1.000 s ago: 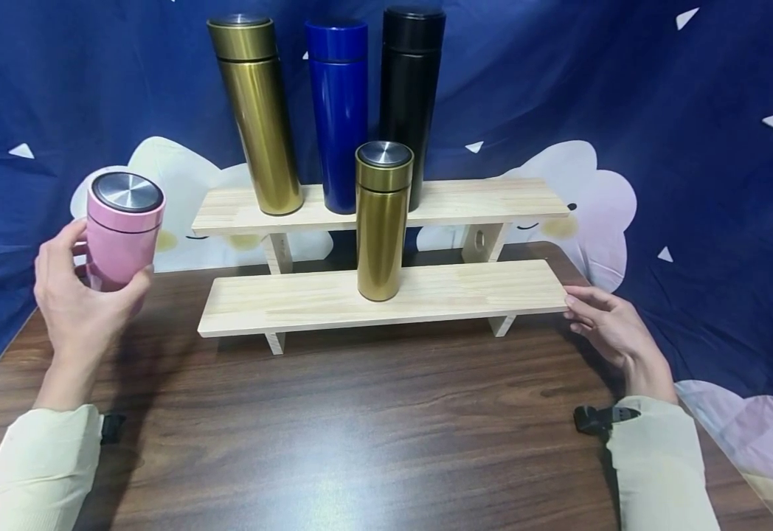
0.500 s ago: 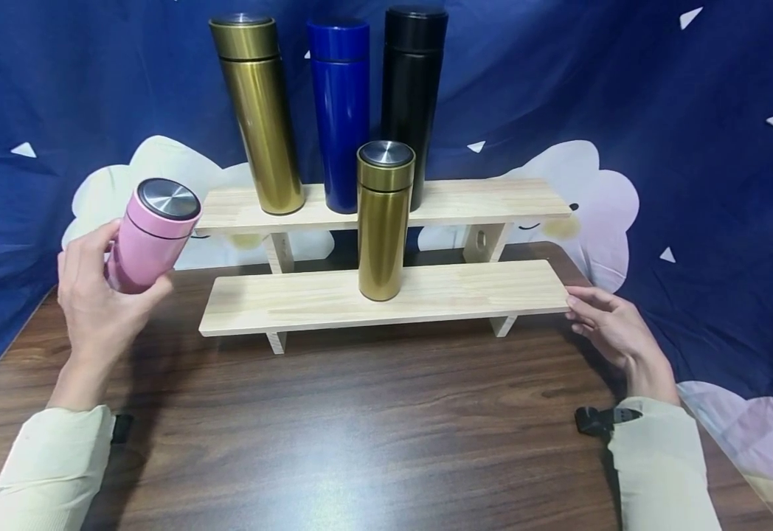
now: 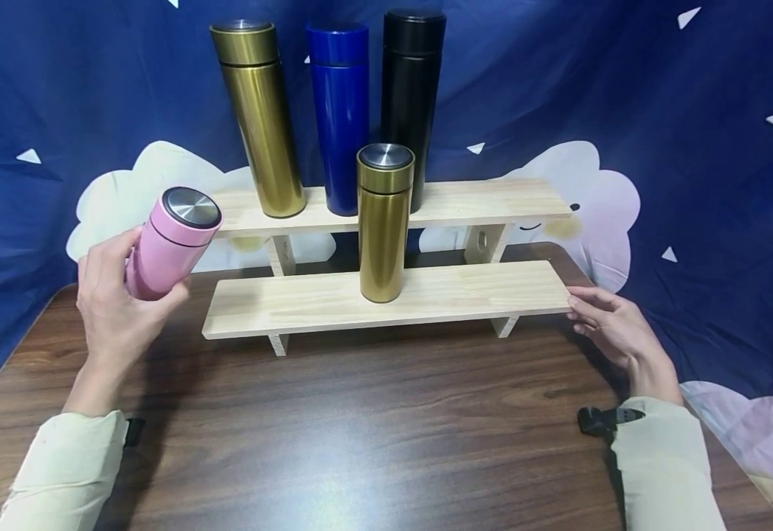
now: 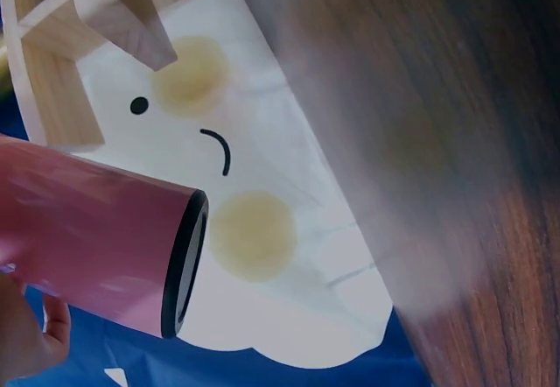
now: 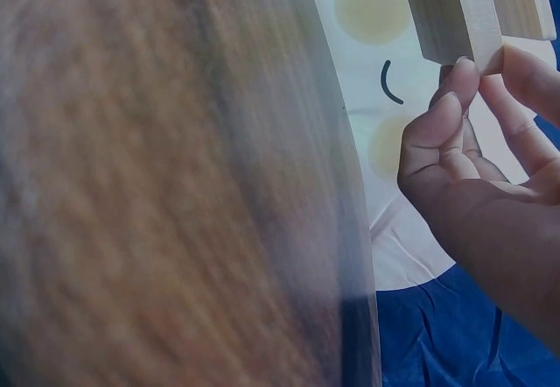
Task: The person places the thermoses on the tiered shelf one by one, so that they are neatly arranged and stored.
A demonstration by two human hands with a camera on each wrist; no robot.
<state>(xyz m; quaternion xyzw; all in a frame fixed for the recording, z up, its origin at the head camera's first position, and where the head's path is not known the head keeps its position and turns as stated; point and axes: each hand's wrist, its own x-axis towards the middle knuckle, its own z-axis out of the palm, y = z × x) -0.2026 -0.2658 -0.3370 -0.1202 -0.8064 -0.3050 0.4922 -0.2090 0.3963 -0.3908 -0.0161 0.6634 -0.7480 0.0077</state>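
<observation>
My left hand [image 3: 113,306] grips a pink thermos bottle [image 3: 172,254] with a steel-topped lid, tilted to the right and raised above the table, left of a two-tier wooden shelf [image 3: 486,286]. In the left wrist view the pink bottle's black-rimmed base [image 4: 186,264] shows, with part of the hand at the lower left. My right hand [image 3: 615,328] pinches the right end of the lower board at its front corner; the right wrist view shows the fingertips [image 5: 462,76] at the board's corner. A short gold thermos [image 3: 384,236] stands upright on the lower board.
On the upper board [image 3: 493,199] stand a tall gold thermos [image 3: 260,125], a blue one [image 3: 340,118] and a black one [image 3: 413,96], partly behind the short gold one. A brown wooden table [image 3: 360,428] carries the shelf. Blue cloth [image 3: 705,184] with white clouds hangs behind.
My left hand has carried the pink thermos rightward toward the shelf's left end, and the bottle has tipped further to the right. The right hand stays at the lower board's corner.
</observation>
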